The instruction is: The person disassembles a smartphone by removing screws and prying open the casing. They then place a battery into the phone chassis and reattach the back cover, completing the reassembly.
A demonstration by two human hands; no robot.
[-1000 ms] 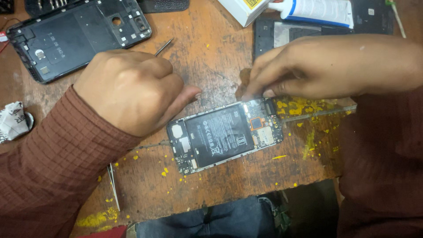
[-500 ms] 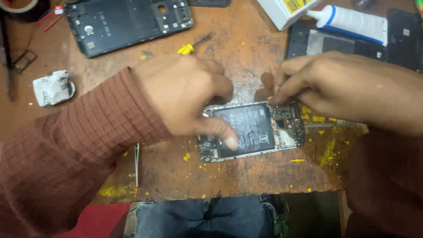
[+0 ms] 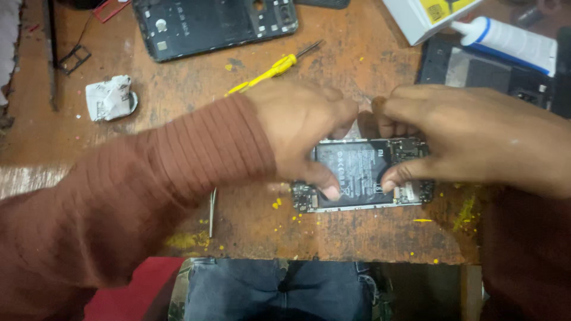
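Opened smartphone w/ back cover off, black battery + green boards exposed (image 3: 363,175), is lying flat at centre-right of frame, near the front edge of the scarred wooden bench (image 3: 178,125). Left hand (image 3: 297,134) is coming in from the left, thumb tip pressing on the battery's lower left. Right hand (image 3: 470,139) is coming in from the right, thumb on the battery's lower right, other fingers curled over the phone's top edge. Both are pinching across the frame, fingers bunched, not spread.

Handling, imo: light, thin, rigid frame; battery is soft-skinned, boards + flex are fragile. Best held by the metal side rails, not the battery face.

Yellow-handled small screwdriver (image 3: 267,72) is sitting upper centre; metal tweezers (image 3: 212,211) lower left.
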